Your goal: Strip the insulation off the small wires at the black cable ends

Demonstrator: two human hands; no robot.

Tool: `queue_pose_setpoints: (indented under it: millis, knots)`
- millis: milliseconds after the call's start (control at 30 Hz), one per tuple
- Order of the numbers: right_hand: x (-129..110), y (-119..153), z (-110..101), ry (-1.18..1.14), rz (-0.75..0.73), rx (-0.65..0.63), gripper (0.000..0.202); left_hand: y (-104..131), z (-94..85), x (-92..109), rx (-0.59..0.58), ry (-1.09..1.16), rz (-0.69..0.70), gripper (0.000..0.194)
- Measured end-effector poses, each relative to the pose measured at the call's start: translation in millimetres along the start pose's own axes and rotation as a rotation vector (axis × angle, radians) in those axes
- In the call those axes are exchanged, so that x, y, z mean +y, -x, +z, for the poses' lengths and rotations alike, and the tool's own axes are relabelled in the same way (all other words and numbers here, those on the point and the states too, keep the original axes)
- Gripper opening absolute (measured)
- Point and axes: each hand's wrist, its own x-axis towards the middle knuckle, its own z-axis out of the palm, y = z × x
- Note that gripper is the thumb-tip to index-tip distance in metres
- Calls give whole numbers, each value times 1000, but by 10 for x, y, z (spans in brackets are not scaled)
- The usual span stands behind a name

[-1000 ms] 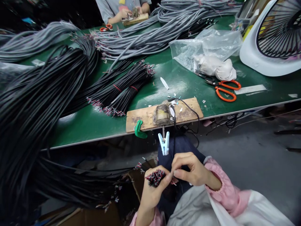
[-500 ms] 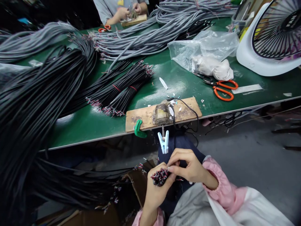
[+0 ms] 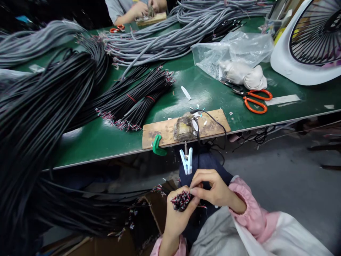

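A thick bundle of black cables [image 3: 181, 201] fills the grip of my left hand [image 3: 176, 213], its stripped red, white and black wire ends pointing up at me. My right hand [image 3: 210, 188] is closed at the edge of that bundle, thumb and forefinger pinched together on a wire end beside my left thumb; the fingertips partly hide it. Just beyond my hands, a light blue clothespin [image 3: 186, 160] hangs on the metal tip of a small motor-like device [image 3: 184, 128], fixed to a wooden board [image 3: 160, 132] at the table edge.
A green clamp [image 3: 159, 145] grips the board. Black cable bundles [image 3: 138, 97] and grey cables [image 3: 149, 46] cover the green table's left and back. Orange-handled scissors [image 3: 255, 101], a plastic bag [image 3: 234, 49] and a white fan [image 3: 301, 53] are at right. Another person's hands [image 3: 145, 9] work across the table.
My hands stay almost in place, the right still pinching at the bundle's edge. The view has shifted very slightly. Across the table, the other person's hands have moved a little.
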Motion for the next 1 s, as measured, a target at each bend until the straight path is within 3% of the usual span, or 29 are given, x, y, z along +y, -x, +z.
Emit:
queue_pose_setpoints:
  millis: [200, 367, 567, 667, 900, 1000]
  knots:
    - [34, 17, -10, 55, 11, 87, 12, 2, -41, -51, 106, 11, -1, 19]
    - [79, 14, -21, 48, 48, 133, 15, -9, -83, -25, 46, 45, 30, 23]
    - [50, 2, 5, -4, 38, 18, 21, 1, 26, 21, -1, -25, 22, 30]
    - [24, 2, 12, 31, 3, 53, 22, -12, 45, 16, -2, -31, 22, 28]
    - [20, 16, 37, 124, -25, 134, 20, -1, -18, -37, 146, -38, 33, 16]
    - [33, 21, 59, 153, -72, 146, 19, 13, -20, -40, 144, -1, 11, 19]
